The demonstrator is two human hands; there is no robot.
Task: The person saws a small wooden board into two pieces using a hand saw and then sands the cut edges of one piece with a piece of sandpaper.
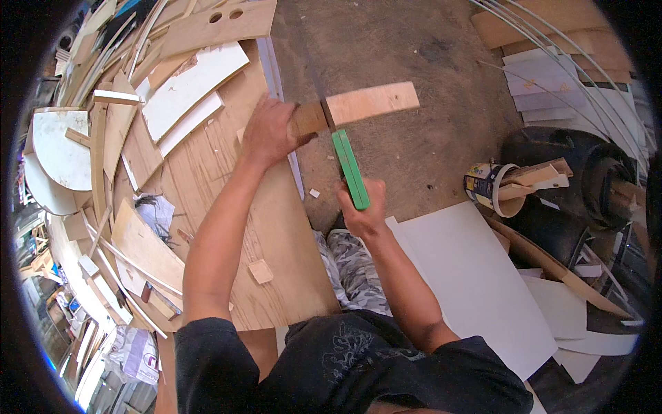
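My left hand (271,127) is closed on a narrow wooden board (372,96) at the right edge of the wooden worktop (227,207); the board's light part sticks out over the floor. My right hand (362,210) grips the green handle (350,165) of a handsaw. The saw's thin dark blade (318,86) points away from me and crosses the board just right of my left hand.
Wood offcuts (186,90) and strips pile along the worktop's left. On the right lie a large white sheet (469,283), a bucket of offcuts (486,186), a black container (552,165) and stacked panels (545,86). Brown floor (427,48) shows ahead.
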